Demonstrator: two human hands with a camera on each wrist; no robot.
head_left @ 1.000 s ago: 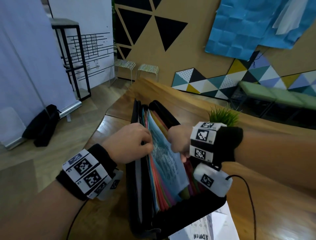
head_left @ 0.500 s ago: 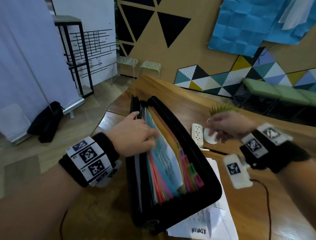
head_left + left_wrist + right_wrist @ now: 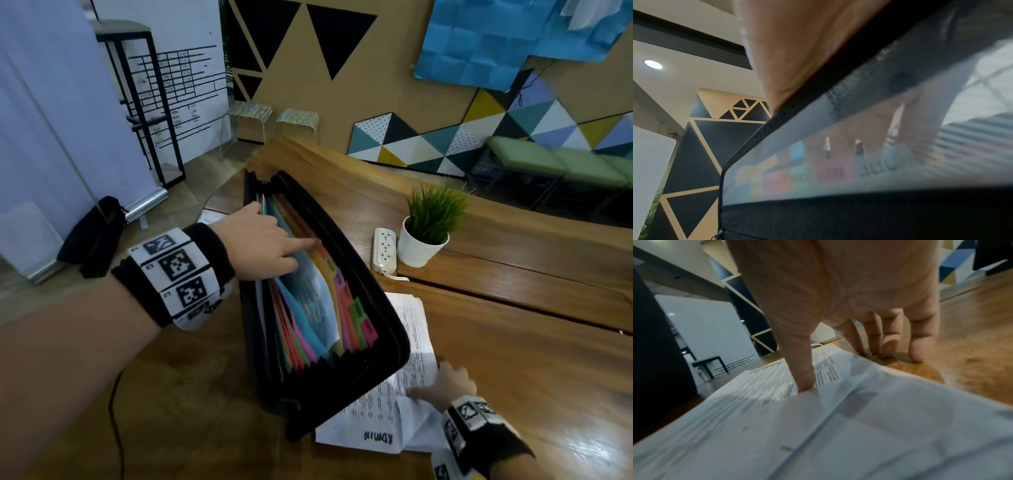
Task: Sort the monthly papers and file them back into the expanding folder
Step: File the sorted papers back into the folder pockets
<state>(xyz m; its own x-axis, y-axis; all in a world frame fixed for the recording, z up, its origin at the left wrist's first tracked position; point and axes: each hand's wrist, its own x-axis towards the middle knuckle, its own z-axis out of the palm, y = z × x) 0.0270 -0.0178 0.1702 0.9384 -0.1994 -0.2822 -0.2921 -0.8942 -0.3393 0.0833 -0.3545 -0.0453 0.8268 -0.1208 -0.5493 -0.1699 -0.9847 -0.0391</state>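
Observation:
The black expanding folder (image 3: 359, 383) stands unzipped on the wooden table, its coloured dividers (image 3: 308, 308) fanned out. Month tabs (image 3: 831, 173) reading MAY and JUN show through its translucent flap. My left hand (image 3: 274, 240) reaches in from the left; its straight fingers (image 3: 920, 121) press between the dividers near the far end. A stack of printed white papers (image 3: 383, 411) lies on the table to the right of the folder, partly under it. My right hand (image 3: 442, 383) rests at the stack's right edge, thumb (image 3: 803, 369) pressing on the top sheet, fingers (image 3: 920, 340) touching the table beside it.
A white power strip (image 3: 385, 250) and a small potted plant (image 3: 428, 233) stand just right of the folder's far half. The table's left edge (image 3: 219, 192) runs close behind the folder. Bare wood (image 3: 531, 359) lies to the right of the papers.
My right hand left the folder, swung right past the power strip, then came down onto the paper stack. My left hand stayed in the dividers and its fingers straightened.

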